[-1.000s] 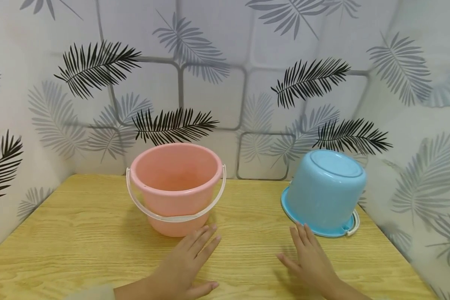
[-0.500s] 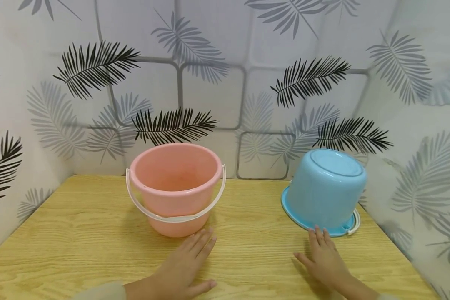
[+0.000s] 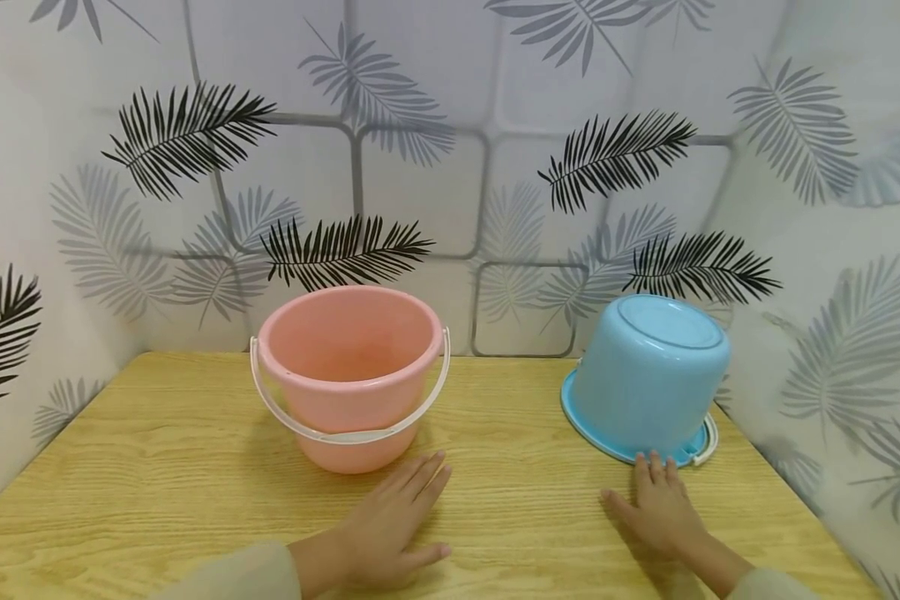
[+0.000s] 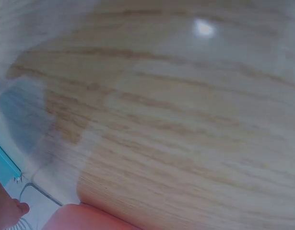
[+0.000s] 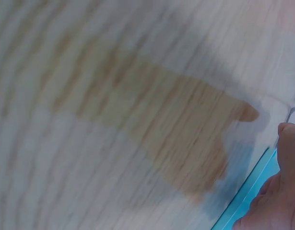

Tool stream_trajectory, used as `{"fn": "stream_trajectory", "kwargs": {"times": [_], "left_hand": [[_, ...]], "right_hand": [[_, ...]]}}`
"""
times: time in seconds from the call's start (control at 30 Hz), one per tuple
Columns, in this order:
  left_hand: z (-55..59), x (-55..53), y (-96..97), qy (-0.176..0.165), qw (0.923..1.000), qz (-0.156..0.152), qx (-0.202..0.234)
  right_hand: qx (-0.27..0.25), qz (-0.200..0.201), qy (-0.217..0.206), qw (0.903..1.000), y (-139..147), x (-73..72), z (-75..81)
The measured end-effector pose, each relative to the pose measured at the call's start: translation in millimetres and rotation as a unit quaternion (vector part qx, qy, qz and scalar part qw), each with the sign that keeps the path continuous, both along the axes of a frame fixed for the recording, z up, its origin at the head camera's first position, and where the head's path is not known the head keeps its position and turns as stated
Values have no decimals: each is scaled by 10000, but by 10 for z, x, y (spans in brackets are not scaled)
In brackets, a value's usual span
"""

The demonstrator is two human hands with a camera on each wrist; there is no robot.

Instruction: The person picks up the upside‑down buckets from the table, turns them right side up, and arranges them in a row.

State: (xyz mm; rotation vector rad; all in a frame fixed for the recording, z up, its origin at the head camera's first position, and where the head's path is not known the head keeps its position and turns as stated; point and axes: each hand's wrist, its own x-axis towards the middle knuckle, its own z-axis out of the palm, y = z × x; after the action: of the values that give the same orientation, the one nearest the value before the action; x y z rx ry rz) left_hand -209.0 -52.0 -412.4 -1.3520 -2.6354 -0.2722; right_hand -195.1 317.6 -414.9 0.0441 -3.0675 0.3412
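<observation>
A pink bucket [image 3: 352,412] stands upright at the left of the middle in the head view, its white handle [image 3: 348,437] hanging across its front. To the right sits a blue bucket [image 3: 648,375], upside down on its rim. My left hand [image 3: 390,527] is in front of the pink bucket, fingers straight and thumb spread, holding nothing. Its thumb side faces right. My right hand [image 3: 662,510] has straight fingers that reach the near rim of the blue bucket; whether they touch it is hard to tell. In the right wrist view, fingers [image 5: 281,191] overlap the blue rim [image 5: 248,184].
Both buckets are on a yellow wood-grain table [image 3: 157,467]. A wall [image 3: 435,192] with leaf patterns rises behind the table, and more patterned wall stands at both sides. The blue bucket's white handle [image 3: 711,440] pokes out at its right.
My right hand has moved right, along the blue bucket's near rim. The left hand has shifted slightly right during the last half second. Neither bucket has visibly moved.
</observation>
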Motion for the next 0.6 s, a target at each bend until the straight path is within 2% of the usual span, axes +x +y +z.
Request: {"fn": "stream_trajectory", "kwargs": {"times": [0.27,0.4,0.6], "left_hand": [[-34,-157,110,-36,9999,56,-77],[-19,-237,174,-213,9997,146,-19],[23,-347,310,-302,9993,231,-74]], "right_hand": [[-324,-264,-595,9974,46,-76,-5],[-390,-325,-713,9962,53,-88,-12],[-397,-408,-744,9956,71,-116,-25]]}}
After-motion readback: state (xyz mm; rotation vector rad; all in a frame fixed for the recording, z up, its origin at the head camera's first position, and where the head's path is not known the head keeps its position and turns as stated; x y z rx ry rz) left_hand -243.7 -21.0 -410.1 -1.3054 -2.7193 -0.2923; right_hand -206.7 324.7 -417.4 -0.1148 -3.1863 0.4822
